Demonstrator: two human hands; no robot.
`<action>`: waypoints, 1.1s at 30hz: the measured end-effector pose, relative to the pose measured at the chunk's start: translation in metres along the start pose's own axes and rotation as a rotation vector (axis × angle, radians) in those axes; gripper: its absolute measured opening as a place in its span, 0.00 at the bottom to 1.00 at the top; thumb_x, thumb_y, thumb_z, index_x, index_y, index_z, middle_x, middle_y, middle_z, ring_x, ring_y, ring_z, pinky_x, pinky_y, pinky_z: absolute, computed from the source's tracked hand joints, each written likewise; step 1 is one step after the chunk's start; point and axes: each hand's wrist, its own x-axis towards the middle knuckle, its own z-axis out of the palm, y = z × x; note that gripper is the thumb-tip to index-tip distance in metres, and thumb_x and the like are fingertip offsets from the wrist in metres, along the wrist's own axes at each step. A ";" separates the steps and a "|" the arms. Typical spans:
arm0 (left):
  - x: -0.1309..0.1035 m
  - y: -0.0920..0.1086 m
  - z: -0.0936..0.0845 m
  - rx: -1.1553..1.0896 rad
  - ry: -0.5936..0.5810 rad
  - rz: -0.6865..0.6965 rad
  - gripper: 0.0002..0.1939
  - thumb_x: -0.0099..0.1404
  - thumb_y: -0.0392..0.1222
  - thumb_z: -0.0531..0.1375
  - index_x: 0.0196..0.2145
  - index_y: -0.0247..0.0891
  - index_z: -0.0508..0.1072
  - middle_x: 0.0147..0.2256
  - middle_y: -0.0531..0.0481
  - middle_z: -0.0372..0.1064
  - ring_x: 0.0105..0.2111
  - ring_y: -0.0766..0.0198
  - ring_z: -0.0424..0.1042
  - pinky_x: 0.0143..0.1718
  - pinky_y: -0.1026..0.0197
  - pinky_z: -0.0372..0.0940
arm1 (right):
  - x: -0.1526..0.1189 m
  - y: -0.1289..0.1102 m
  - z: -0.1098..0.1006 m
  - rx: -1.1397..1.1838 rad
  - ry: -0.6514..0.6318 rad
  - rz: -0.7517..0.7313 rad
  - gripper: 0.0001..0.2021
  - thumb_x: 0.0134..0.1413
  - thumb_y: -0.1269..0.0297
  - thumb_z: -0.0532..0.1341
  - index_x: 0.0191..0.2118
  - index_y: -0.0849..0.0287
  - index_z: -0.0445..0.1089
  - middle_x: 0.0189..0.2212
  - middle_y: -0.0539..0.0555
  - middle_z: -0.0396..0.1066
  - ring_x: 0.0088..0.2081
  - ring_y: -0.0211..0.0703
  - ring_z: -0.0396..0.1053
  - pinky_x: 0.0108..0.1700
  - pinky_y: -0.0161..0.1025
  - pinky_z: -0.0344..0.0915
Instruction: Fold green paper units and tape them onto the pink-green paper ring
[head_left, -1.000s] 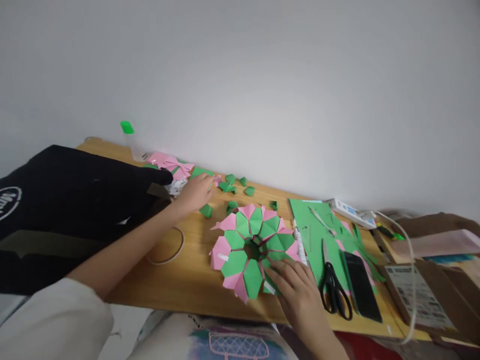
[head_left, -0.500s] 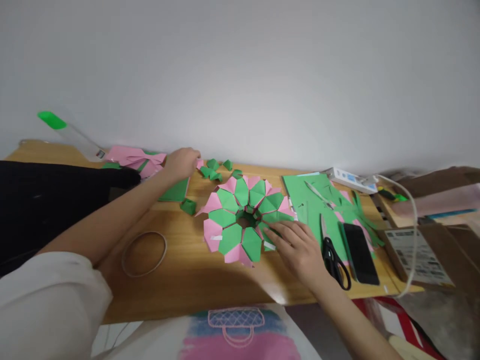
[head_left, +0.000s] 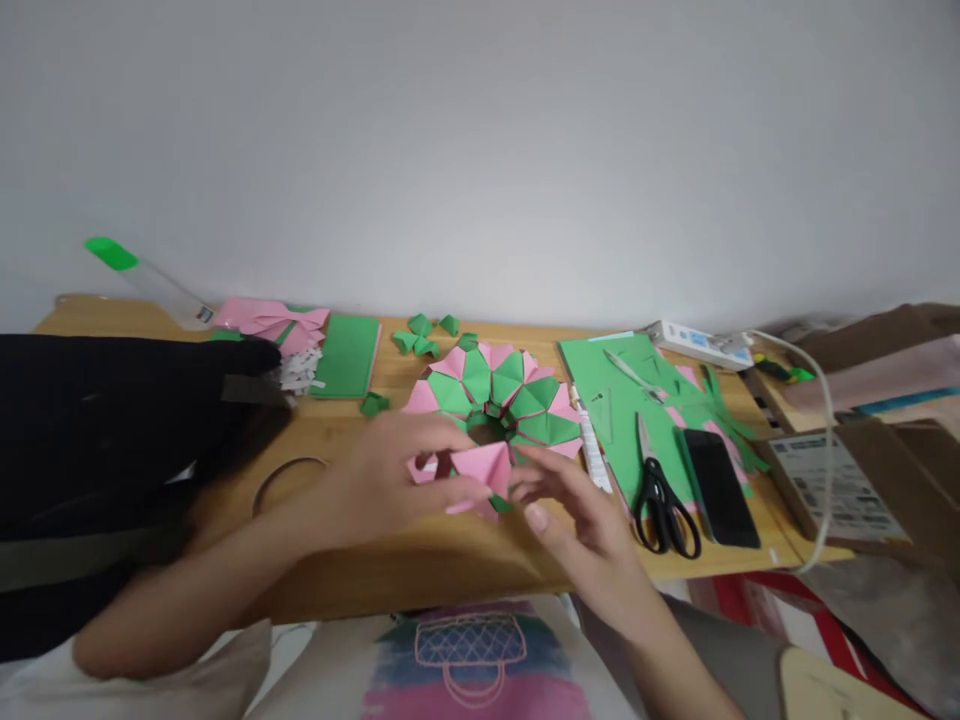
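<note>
My left hand pinches a pink folded paper piece between thumb and fingers, above the near side of the ring. My right hand is just right of that piece, its fingers bent and thumb apart, with nothing visible in them; whether a fingertip touches the piece is unclear. Behind both hands lies a ring of pink and green folded paper units with a hole in its middle. Its near side is largely hidden by my hands and the piece. Several small green folded pieces are scattered behind the ring.
Black-handled scissors and a phone lie on the right, partly over green paper sheets. Further back is a power strip. To the left are green paper, white scraps, a thin hoop and black cloth.
My left hand has come back from the far left of the table with a pink folded piece, now in front of the ring. My right hand has left the ring's right edge.
</note>
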 end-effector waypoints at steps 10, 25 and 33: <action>-0.035 0.000 0.054 -0.383 -0.079 -0.378 0.13 0.61 0.43 0.61 0.22 0.34 0.73 0.18 0.55 0.67 0.16 0.72 0.64 0.19 0.69 0.55 | -0.020 0.015 0.021 0.536 -0.009 0.395 0.16 0.54 0.49 0.65 0.31 0.59 0.74 0.22 0.49 0.73 0.22 0.33 0.68 0.22 0.29 0.63; -0.050 -0.003 0.081 -0.365 -0.147 -0.359 0.14 0.68 0.44 0.53 0.28 0.35 0.71 0.23 0.54 0.68 0.22 0.68 0.73 0.24 0.68 0.62 | -0.044 0.029 0.013 0.611 -0.017 0.540 0.11 0.50 0.56 0.68 0.33 0.59 0.77 0.19 0.49 0.73 0.21 0.34 0.69 0.23 0.29 0.65; -0.048 -0.008 0.084 -0.570 -0.089 -0.378 0.13 0.66 0.45 0.54 0.27 0.36 0.69 0.24 0.55 0.70 0.21 0.69 0.71 0.25 0.67 0.62 | -0.042 0.029 0.009 0.758 -0.030 0.550 0.11 0.48 0.62 0.66 0.39 0.58 0.79 0.22 0.51 0.76 0.21 0.36 0.71 0.24 0.30 0.67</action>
